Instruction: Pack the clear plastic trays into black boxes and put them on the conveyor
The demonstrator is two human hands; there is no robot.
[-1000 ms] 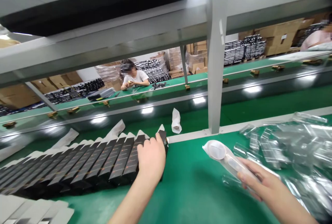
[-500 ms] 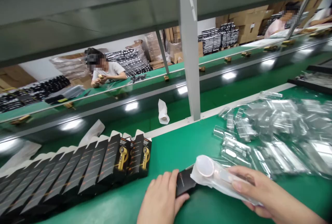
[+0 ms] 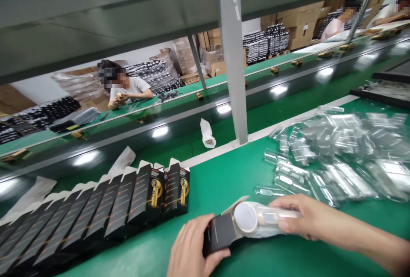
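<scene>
My left hand [image 3: 190, 246] is wrapped round a small black carton [image 3: 221, 231], which lies tilted on the green table with its open flap end facing right. In my right hand [image 3: 299, 217] is a handheld fan [image 3: 246, 217] in a translucent white bag, gripped by its handle end. The round head of the bagged fan is at the mouth of the carton, between its flaps. How far it sits inside cannot be made out. To the left stands a row of black cartons [image 3: 112, 202] with their tops open, some printed with a gold device.
Clear plastic trays [image 3: 333, 153] are heaped at the right of the table. A grey post [image 3: 235, 63] rises at the table's far edge. Beyond it, a white bagged item [image 3: 207, 134] lies on the green conveyor [image 3: 179, 144]. Co-workers [image 3: 131, 86] sit across the line.
My right hand has brought the bagged fan down and left, so its head meets the carton's mouth. The carton has turned more level in my left hand. The bagged item on the conveyor has shifted right.
</scene>
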